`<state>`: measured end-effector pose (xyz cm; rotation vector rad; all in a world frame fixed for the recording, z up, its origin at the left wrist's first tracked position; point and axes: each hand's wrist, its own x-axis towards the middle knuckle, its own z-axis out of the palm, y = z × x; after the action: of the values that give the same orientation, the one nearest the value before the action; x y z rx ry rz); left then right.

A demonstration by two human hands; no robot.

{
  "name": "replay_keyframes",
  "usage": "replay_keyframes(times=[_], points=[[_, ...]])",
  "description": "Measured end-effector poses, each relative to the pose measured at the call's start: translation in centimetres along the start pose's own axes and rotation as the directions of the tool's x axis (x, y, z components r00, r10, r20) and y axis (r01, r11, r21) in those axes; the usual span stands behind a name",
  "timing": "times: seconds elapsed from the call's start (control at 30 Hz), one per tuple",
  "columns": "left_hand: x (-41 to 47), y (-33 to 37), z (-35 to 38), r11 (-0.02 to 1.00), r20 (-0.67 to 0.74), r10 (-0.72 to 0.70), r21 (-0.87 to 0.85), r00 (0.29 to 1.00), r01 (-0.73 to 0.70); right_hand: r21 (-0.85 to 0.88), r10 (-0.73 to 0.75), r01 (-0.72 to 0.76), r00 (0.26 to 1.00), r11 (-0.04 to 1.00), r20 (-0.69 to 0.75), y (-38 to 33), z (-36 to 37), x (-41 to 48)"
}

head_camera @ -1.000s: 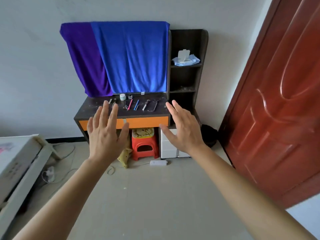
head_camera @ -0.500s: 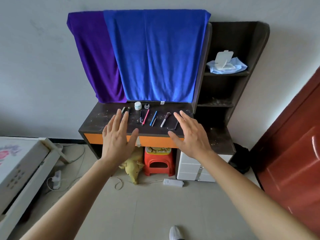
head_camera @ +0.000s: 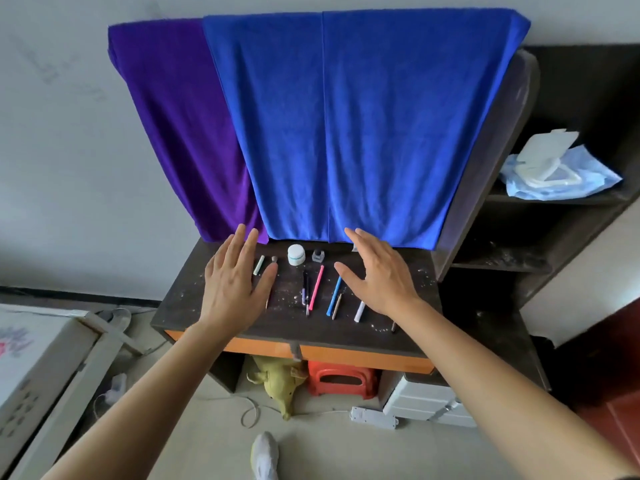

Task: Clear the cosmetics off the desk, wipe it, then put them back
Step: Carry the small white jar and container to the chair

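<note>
A dark, dusty desk [head_camera: 194,303] with an orange front carries a row of cosmetics: a pale green stick [head_camera: 258,265], a white jar [head_camera: 296,255], a small dark bottle [head_camera: 317,255], a pink pencil [head_camera: 316,287], a blue pencil [head_camera: 334,295] and a white stick [head_camera: 360,311]. My left hand [head_camera: 233,282] hovers open over the desk's left part, fingers spread. Over the right part my right hand [head_camera: 379,271] is open too, hiding part of a brush. Neither hand holds anything.
A blue towel [head_camera: 360,126] and a purple towel [head_camera: 180,126] hang behind the desk. A wipes pack [head_camera: 550,168] lies on the dark shelf unit at right. Below the desk are a red stool [head_camera: 341,379], a yellow toy [head_camera: 280,382], white drawers [head_camera: 426,400] and a power strip [head_camera: 374,417].
The view has come much closer to the desk. Both open hands now sit above the desktop instead of in front of it.
</note>
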<state>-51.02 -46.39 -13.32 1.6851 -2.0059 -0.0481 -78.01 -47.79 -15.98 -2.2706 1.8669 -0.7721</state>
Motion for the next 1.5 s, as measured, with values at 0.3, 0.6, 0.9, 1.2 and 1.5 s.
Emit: replay_keyframes(times=[0.3, 0.6, 0.9, 1.2, 1.5], points=[[11.8, -10.9, 7.9, 0.994, 0.329, 0.057, -0.103, 0.943, -0.024, -0.066, 0.219, -0.213, 0.972, 0.975, 0.086, 0.6, 9.6, 9.8], [17.2, -14.3, 18.6, 0.992, 0.568, 0.007, -0.111, 0.823, 0.068, -0.044, 0.389, -0.393, 0.878, 0.919, 0.278, 4.9, 17.2, 13.1], [17.7, -14.2, 28.5, 0.965, 0.583, -0.123, -0.120, 0.803, 0.235, 0.047, 0.434, -0.505, 0.783, 0.862, 0.446, 10.4, 26.0, 16.0], [17.3, -11.4, 29.8, 0.872, 0.422, -0.327, -0.210, 0.846, 0.442, 0.015, 0.352, -0.392, 0.842, 0.920, 0.409, 10.7, 27.1, 16.8], [19.0, -9.9, 21.4, 0.898, 0.293, -0.241, -0.294, 0.925, 0.327, 0.161, 0.409, -0.438, 0.894, 0.884, 0.183, 8.1, 19.5, 16.7]])
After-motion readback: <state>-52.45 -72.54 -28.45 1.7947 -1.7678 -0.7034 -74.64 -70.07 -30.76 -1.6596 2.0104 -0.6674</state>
